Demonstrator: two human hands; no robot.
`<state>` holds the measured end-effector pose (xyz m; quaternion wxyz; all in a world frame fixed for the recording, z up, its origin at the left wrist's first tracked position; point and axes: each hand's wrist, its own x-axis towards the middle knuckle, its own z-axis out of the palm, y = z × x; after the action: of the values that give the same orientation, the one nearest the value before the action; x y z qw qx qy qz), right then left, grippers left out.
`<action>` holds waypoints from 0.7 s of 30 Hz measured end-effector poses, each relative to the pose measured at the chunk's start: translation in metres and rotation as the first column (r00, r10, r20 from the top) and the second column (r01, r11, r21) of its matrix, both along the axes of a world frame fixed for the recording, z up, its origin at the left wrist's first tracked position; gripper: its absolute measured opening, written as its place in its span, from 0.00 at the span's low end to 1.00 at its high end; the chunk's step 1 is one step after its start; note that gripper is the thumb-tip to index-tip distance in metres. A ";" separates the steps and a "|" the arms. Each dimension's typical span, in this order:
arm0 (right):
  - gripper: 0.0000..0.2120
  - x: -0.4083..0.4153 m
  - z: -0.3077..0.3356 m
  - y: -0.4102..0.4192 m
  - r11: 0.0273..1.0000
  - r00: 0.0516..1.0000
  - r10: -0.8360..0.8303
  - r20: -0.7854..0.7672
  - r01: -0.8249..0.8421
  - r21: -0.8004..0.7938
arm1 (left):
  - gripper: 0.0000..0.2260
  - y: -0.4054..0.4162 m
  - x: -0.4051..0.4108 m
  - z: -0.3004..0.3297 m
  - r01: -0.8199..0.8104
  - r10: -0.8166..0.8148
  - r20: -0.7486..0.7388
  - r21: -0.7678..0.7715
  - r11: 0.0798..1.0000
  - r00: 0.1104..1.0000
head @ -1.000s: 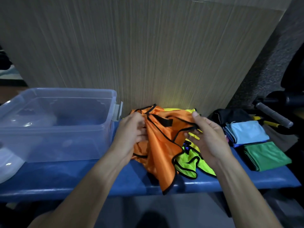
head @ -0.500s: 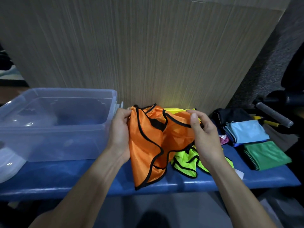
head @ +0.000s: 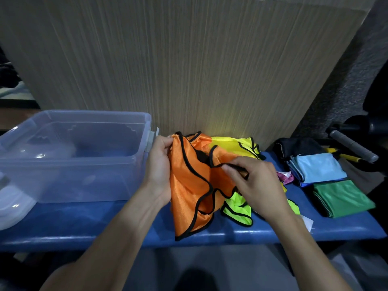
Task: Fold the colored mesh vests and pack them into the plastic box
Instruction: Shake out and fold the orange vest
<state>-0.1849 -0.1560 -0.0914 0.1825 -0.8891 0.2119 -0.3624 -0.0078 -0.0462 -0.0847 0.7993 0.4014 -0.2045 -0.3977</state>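
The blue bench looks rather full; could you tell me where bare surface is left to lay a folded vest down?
Bare blue bench shows along the front edge, before the plastic box and left of the hanging orange vest. The right half is crowded: yellow-green vests, then light blue cloth and green cloth.

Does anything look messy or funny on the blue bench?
Only the unfolded vests. The orange vest is crumpled between the left hand and right hand, and the yellow vest lies bunched beneath it. The green cloth and light blue cloth are neatly folded.
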 end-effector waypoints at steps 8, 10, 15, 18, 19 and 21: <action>0.14 0.010 -0.006 0.028 0.722 0.924 0.286 0.256 -0.383 0.576 | 0.14 0.000 -0.002 0.001 -0.054 0.053 0.010 0.068 0.996 0.999; 0.09 0.015 -0.012 0.035 0.764 0.935 0.264 0.237 -0.353 0.540 | 0.14 0.001 -0.005 0.002 -0.070 0.070 0.010 0.069 0.995 0.998; 0.06 0.019 -0.013 0.029 0.845 0.934 0.143 0.326 -0.286 0.451 | 0.08 0.004 -0.005 0.005 -0.398 0.274 0.426 0.236 0.887 0.863; 0.04 0.012 -0.005 0.022 0.879 0.932 0.133 0.337 -0.268 0.394 | 0.09 0.011 -0.013 0.005 -0.627 0.211 0.864 0.145 0.765 0.457; 0.04 0.010 -0.004 0.021 0.896 0.940 0.127 0.315 -0.245 0.370 | 0.13 0.015 -0.015 0.005 -0.646 0.229 0.923 0.027 0.763 0.308; 0.04 0.010 -0.005 0.020 0.926 0.957 0.127 0.261 -0.209 0.314 | 0.21 0.021 -0.018 0.007 -0.545 0.246 0.968 -0.179 0.819 0.053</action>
<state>-0.1751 -0.1363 -0.0960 0.3872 -0.8099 0.1701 -0.4065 -0.0260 -0.0253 -0.0776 0.5057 0.6891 -0.4922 0.1649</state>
